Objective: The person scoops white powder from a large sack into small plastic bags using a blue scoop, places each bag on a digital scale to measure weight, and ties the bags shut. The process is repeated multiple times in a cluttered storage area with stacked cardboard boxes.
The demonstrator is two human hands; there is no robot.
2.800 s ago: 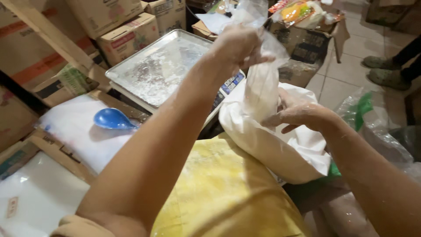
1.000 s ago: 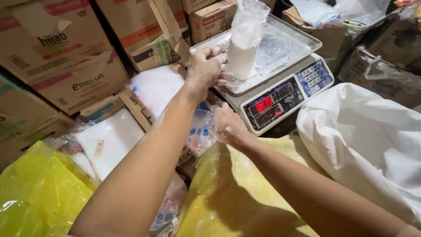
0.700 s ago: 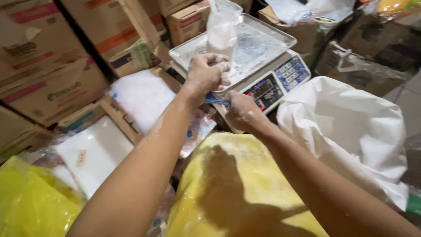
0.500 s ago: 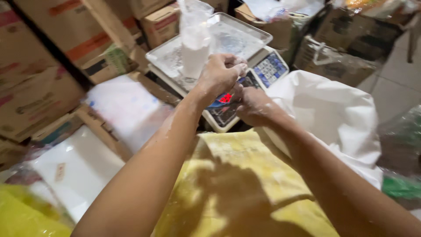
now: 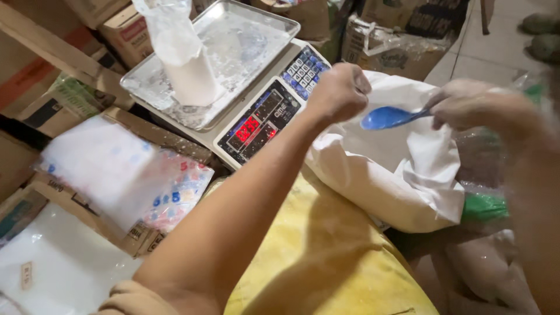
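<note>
right hand [image 5: 466,105]: blurred, fingers pinched on the handle of a blue plastic scoop [image 5: 388,118], bowl pointing left over the sack mouth
left hand [image 5: 340,90]: curled into a loose fist at the rim of the white sack [image 5: 396,175], seems to grip the edge to hold the mouth open; exact grip hard to tell
white sack: open, leaning between both hands, top folded outward so the scoop can get in
yellow bag [image 5: 318,262]: bulky, under the left forearm, touching the sack's lower side
digital scale [image 5: 256,119]: just left of the left hand, red display lit, keypad facing the person
metal tray [image 5: 256,32]: on top of the scale, dusted with white powder
clear plastic bag [image 5: 184,58]: standing upright on the tray, part-filled with white powder, nobody touching it
clear bag packs [image 5: 116,175]: stacked left of the scale, near reach
cardboard boxes [image 5: 125,32]: behind the scale, piled
</note>
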